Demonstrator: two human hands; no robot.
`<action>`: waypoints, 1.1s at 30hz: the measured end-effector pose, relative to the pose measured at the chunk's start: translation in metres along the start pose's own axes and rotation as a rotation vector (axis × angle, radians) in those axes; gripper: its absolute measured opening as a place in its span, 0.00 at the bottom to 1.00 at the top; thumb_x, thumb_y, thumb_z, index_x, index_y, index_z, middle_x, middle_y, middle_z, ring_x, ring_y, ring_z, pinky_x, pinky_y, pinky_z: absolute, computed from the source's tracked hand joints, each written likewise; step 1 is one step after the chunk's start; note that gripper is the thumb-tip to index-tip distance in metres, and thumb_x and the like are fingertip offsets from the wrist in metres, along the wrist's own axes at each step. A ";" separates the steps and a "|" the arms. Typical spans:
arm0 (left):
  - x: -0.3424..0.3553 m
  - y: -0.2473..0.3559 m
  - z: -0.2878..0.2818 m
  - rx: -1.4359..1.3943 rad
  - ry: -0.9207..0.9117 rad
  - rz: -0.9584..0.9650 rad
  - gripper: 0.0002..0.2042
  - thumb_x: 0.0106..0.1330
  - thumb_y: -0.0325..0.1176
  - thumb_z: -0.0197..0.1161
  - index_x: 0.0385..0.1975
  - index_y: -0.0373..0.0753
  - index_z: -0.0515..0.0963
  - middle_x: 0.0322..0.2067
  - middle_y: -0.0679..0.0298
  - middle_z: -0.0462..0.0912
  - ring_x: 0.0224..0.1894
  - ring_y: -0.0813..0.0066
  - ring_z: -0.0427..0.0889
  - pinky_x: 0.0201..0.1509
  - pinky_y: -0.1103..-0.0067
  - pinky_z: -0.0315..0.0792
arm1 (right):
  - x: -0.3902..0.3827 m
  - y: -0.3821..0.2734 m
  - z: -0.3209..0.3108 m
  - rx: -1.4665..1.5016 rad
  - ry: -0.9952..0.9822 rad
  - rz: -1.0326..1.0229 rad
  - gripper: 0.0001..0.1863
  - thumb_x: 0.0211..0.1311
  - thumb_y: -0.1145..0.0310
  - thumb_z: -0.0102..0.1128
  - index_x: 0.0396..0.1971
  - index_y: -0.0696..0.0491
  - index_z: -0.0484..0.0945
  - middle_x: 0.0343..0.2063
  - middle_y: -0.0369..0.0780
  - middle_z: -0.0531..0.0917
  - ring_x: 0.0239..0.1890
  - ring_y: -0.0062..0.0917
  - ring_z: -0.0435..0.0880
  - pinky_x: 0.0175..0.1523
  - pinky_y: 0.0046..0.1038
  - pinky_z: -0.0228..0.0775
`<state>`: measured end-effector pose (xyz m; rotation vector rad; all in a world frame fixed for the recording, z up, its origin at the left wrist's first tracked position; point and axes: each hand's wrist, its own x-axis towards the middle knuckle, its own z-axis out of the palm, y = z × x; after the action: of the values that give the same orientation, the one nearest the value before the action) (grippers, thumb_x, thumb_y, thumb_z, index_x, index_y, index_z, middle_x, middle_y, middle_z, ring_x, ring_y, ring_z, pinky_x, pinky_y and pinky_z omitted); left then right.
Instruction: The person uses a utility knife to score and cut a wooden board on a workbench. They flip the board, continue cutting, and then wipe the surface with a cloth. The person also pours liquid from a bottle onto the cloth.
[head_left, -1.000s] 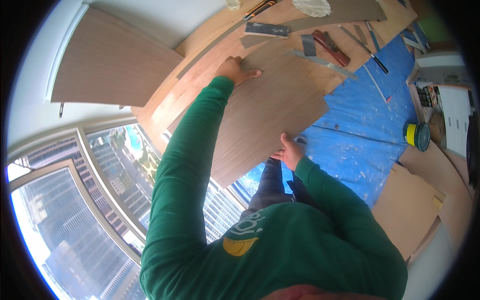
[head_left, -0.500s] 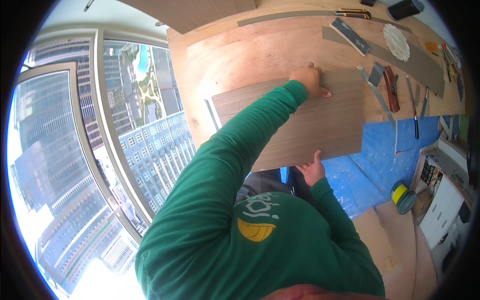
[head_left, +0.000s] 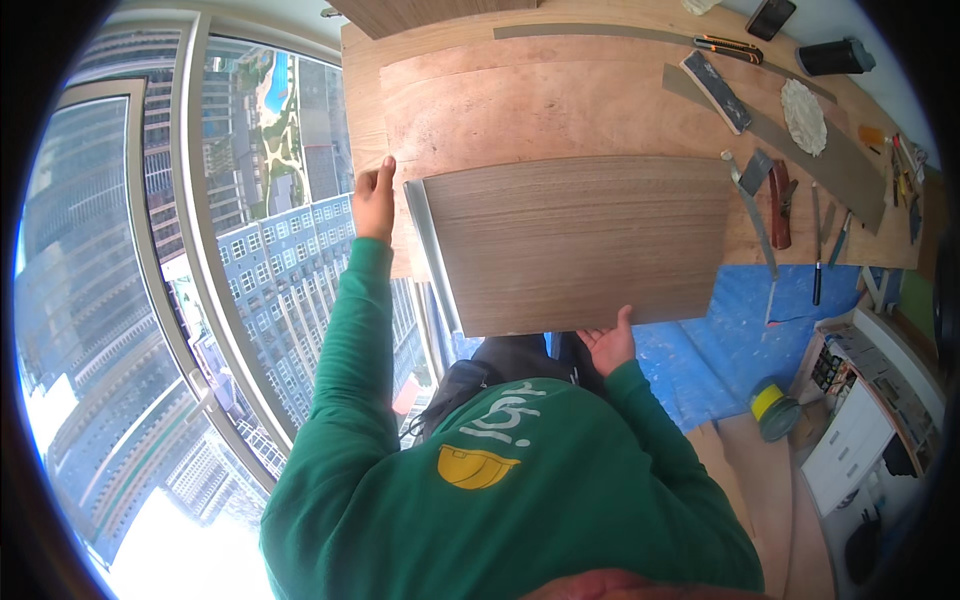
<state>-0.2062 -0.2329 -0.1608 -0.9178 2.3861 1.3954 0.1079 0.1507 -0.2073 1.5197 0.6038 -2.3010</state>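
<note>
A brown wood-grain panel point(head_left: 585, 245) lies over the workbench's front edge, its near part jutting out toward me. My right hand point(head_left: 610, 345) holds its near edge, thumb on the edge and fingers partly hidden beneath. Along the panel's left end runs a pale metallic strip point(head_left: 436, 258); whether it is fixed to the panel I cannot tell. My left hand point(head_left: 374, 203) is at the bench's left edge, apart from the panel. Its fingers are curled with the thumb side upward; what they close on, if anything, is hidden.
On the workbench point(head_left: 480, 110) lie an orange-black utility knife point(head_left: 728, 48), a dark sanding block point(head_left: 716, 92), a crumpled whitish cloth point(head_left: 803, 117), a red hand plane point(head_left: 780, 205) and a putty knife point(head_left: 755, 172). Blue sheeting point(head_left: 680, 350) and a tub point(head_left: 775, 410) are below right. Tall windows stand left.
My left hand has left the top of the panel and swung left to the bench's edge. The right hand stays at the panel's near edge. The view has shifted slightly.
</note>
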 end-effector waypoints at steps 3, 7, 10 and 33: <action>-0.007 -0.045 0.003 -0.446 -0.468 -0.357 0.33 0.71 0.68 0.55 0.58 0.42 0.78 0.51 0.63 0.86 0.52 0.72 0.82 0.58 0.72 0.74 | 0.001 0.000 0.004 -0.003 0.014 -0.003 0.54 0.64 0.27 0.55 0.75 0.56 0.56 0.71 0.49 0.66 0.73 0.44 0.66 0.75 0.50 0.58; -0.016 -0.055 0.031 -0.656 -0.382 -0.300 0.36 0.71 0.62 0.60 0.64 0.34 0.73 0.56 0.57 0.83 0.57 0.64 0.82 0.64 0.70 0.72 | 0.000 -0.006 0.009 -0.006 -0.012 -0.004 0.57 0.63 0.22 0.50 0.76 0.55 0.54 0.73 0.49 0.62 0.75 0.45 0.61 0.77 0.52 0.52; -0.019 -0.040 0.026 -0.668 -0.490 -0.346 0.34 0.70 0.59 0.63 0.62 0.33 0.75 0.55 0.56 0.84 0.56 0.64 0.82 0.64 0.72 0.72 | 0.001 -0.010 0.011 0.126 0.056 0.042 0.60 0.61 0.19 0.45 0.77 0.54 0.52 0.75 0.48 0.60 0.77 0.45 0.59 0.78 0.52 0.50; 0.005 0.037 0.052 0.322 -1.331 -0.413 0.49 0.63 0.75 0.58 0.67 0.32 0.71 0.61 0.45 0.79 0.62 0.63 0.80 0.67 0.70 0.72 | 0.006 0.003 -0.012 0.130 0.091 -0.085 0.53 0.63 0.20 0.44 0.76 0.45 0.57 0.74 0.40 0.65 0.74 0.39 0.65 0.73 0.48 0.59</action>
<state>-0.2385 -0.1778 -0.1646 -0.1842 1.2289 0.9038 0.1167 0.1540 -0.2174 1.6974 0.5613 -2.3865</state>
